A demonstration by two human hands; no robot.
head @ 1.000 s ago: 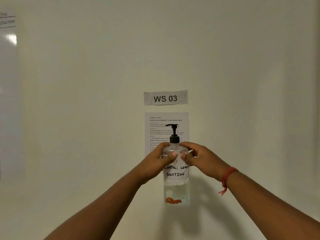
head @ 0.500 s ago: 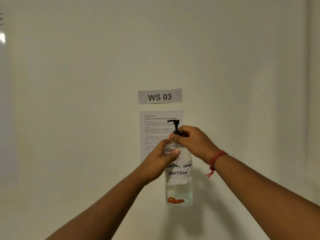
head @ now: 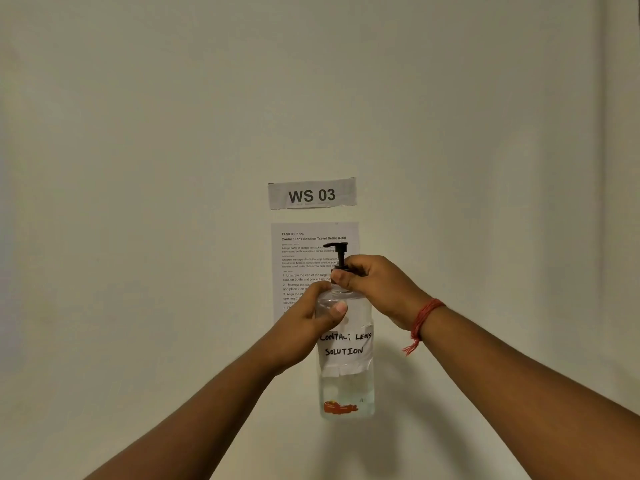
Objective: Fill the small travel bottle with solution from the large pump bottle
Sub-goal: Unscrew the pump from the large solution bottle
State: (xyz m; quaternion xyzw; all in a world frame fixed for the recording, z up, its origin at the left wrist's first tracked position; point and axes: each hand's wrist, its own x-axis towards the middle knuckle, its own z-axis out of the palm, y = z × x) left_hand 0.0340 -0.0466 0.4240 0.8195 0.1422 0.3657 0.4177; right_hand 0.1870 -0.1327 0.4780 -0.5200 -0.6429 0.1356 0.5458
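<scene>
- Standing upright in mid-frame, held up in front of the wall, is the large pump bottle [head: 346,375], a clear bottle with liquid filling only its lower part and an orange mark near the base.
- A white handwritten label [head: 346,344] on its front reads "CONTACT LENS SOLUTION"; the label's left edge is partly hidden behind the left thumb.
- The black pump head [head: 337,252] rises from the neck, its spout pointing to the left.
- The left hand [head: 308,327] is wrapped around the bottle's shoulder from the left side, thumb pressed across the clear front, fingers curled behind; the grip is closed on the bottle.
- The right hand [head: 372,282] comes in from the right and above, its fingers closed around the collar at the base of the pump, just above the left hand; the collar itself is mostly hidden under the fingers.
- A red thread bracelet [head: 424,317] circles the right wrist, with a loose frayed end hanging down.
- Both forearms reach up from the bottom corners of the view.
- Directly behind the bottle, a printed instruction sheet [head: 301,265] is stuck to the wall; its heading reads "Contact Lens Solution Travel Bottle Refill", and the lower part is covered by the hands and bottle.
- Above the sheet is a paper sign [head: 311,195] marked "WS 03".
- The pale wall [head: 138,168] fills the rest of the view.
</scene>
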